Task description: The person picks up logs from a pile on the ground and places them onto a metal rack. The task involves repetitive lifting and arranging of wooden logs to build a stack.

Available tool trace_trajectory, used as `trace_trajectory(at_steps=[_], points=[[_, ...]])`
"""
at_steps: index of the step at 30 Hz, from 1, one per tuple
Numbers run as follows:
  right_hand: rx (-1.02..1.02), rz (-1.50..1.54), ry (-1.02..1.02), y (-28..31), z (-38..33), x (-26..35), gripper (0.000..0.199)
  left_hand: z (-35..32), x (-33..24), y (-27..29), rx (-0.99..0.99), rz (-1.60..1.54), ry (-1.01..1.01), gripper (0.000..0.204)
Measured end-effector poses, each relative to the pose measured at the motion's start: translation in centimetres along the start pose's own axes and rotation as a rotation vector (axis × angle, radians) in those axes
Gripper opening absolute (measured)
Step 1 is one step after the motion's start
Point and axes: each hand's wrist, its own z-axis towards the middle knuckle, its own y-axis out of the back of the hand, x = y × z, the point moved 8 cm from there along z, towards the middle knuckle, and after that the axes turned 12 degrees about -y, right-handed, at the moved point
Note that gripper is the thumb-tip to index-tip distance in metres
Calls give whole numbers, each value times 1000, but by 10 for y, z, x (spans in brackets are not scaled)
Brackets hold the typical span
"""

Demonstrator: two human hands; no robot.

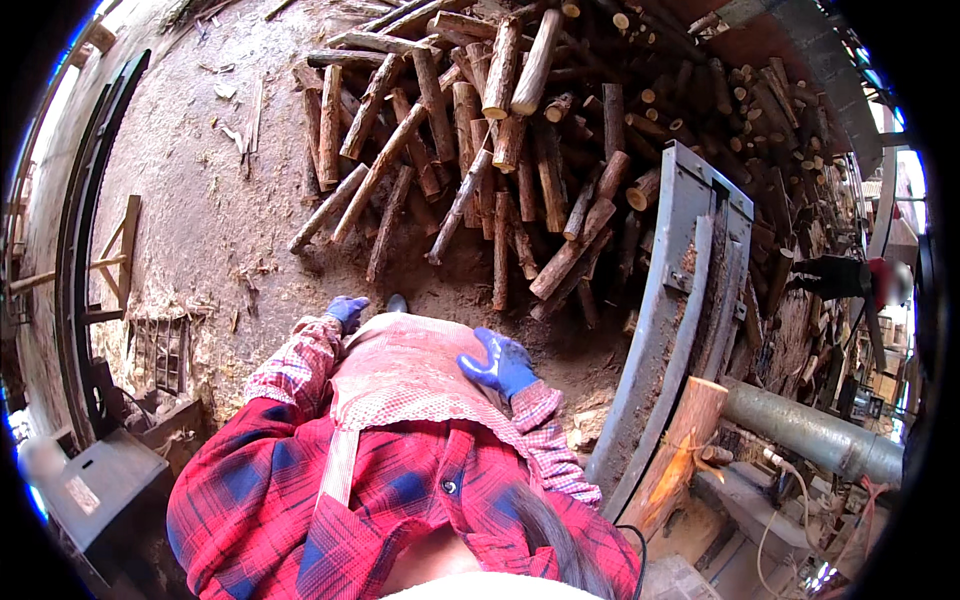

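My right hand [500,362], in a blue-purple glove, lies beside the front of my red-and-white checked apron [400,370]. Its thumb and fingers are apart and nothing is in it. At the apron's other side, my left hand [346,312] wears the same kind of glove. It is seen foreshortened from the back, its fingers mostly hidden, and no held thing shows. Ahead of both hands is a large heap of cut logs [430,105], bark on, with several leaning toward me. The closest log ends [500,295] lie beyond my hands, not touching them.
A grey metal trough-like frame [655,300] rises close on my right, with a thick log [690,430] beside it. Behind that runs a metal pipe [820,430] near hoses. Another person [845,278] is at the far right. A grey box [105,480] stands at the left.
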Motion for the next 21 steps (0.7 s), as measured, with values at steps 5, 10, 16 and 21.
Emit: trace_trajectory(at_steps=[5,10,16,21], points=[[-25,95,-153,11,56,-6,78,14,-23,57,-198,178,59,32],[165,29,-277,-15,110,-44,85,44,-30,65,-233,254,83,34],[459,633,-589,-65,268,-158,99,90,-31,-19,-87,55,101,31],[106,787,-464,5,492,-203,104,156,-100,-119,-89,22,144,43]])
